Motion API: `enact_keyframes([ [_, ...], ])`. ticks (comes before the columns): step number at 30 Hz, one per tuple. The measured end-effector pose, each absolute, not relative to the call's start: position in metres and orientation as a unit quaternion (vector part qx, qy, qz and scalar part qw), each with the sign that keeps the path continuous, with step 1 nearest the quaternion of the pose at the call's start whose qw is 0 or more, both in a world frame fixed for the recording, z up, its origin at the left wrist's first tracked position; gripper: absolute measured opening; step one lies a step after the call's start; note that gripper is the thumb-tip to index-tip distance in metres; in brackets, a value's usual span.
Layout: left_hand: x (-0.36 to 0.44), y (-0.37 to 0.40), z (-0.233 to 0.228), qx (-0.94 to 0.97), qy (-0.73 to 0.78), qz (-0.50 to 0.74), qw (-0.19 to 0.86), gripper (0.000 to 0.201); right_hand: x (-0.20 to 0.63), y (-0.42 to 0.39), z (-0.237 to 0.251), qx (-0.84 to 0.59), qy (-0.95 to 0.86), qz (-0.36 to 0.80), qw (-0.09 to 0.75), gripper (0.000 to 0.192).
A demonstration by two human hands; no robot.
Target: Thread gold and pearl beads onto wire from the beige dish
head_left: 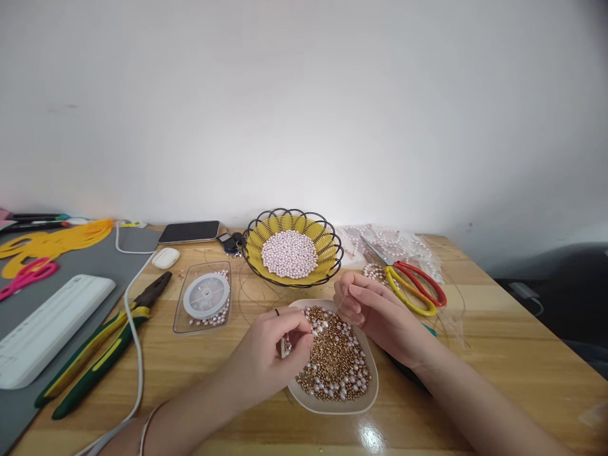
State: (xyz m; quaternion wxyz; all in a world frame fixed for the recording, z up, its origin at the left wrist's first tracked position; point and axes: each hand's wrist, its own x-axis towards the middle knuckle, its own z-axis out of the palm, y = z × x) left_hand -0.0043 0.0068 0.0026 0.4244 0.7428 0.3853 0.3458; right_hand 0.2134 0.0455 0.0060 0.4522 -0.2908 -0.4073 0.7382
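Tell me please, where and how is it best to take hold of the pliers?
Probably best: grip the pliers by both handles near their ends, coming from the near side. They lie with jaws pointing away and handles toward the person, while the white cable crosses over them nearer the pivot.

Head-worn view, looking forward and down, left hand (278,348) and right hand (368,304) near, wall (304,107) beyond

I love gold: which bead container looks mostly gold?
The whitish dish by the left hand; beads in the yellow basket and clear box look mostly pale.
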Motion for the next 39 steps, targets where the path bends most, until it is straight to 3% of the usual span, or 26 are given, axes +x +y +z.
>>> enact_keyframes([
  [11,-0.0034,0.0079,0.0037,0.744,0.384,0.350,0.419,0.018,0.2194,0.0451,0.0003,-0.339,-0.520,0.649,0.440,0.032],
  [39,-0.0040,0.0068,0.0055,0.740,0.395,0.349,0.419,0.018,0.2225,0.0461,-0.0005,-0.363,-0.536,0.605,0.464,0.029],
])
